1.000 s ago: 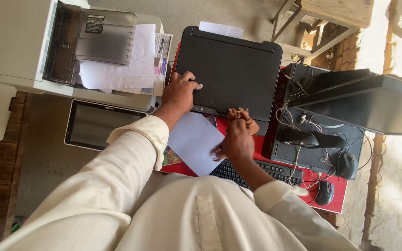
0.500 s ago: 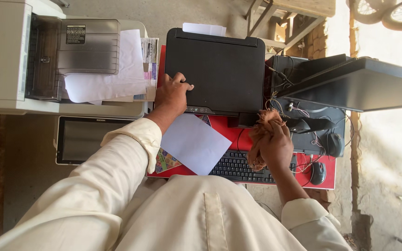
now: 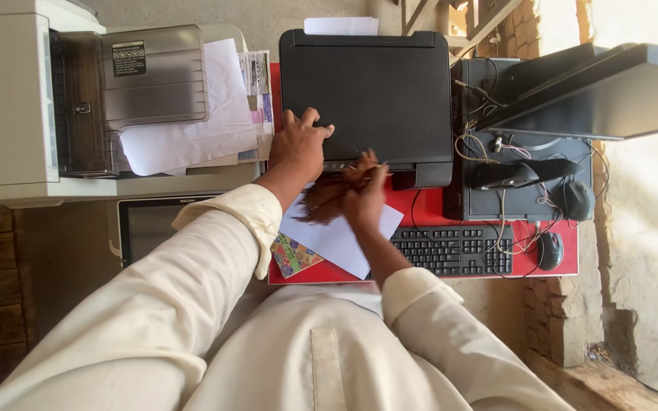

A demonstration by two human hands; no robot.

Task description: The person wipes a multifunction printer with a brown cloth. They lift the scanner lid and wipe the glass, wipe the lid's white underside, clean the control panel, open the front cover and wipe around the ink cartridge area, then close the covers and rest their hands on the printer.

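Brown cloth (image 3: 327, 196): clutched in right hand (image 3: 365, 199), above white paper (image 3: 342, 234).
Left hand (image 3: 298, 147): laid flat, fingers spread, on black printer (image 3: 367, 91).

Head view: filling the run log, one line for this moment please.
left hand flat on black printer | right hand holds brown cloth over white paper | keyboard beside

Left arm, in a cream sleeve with the cuff turned back, extends forward and slightly right; left hand (image 3: 299, 149) lies palm down, fingers spread and flat, thumb pointing right. Right forearm rises from the lower centre, bent at the elbow, wrist angled toward the left hand. Right hand (image 3: 365, 199) is motion-blurred, its fingers closed in a grip, just beside the left wrist
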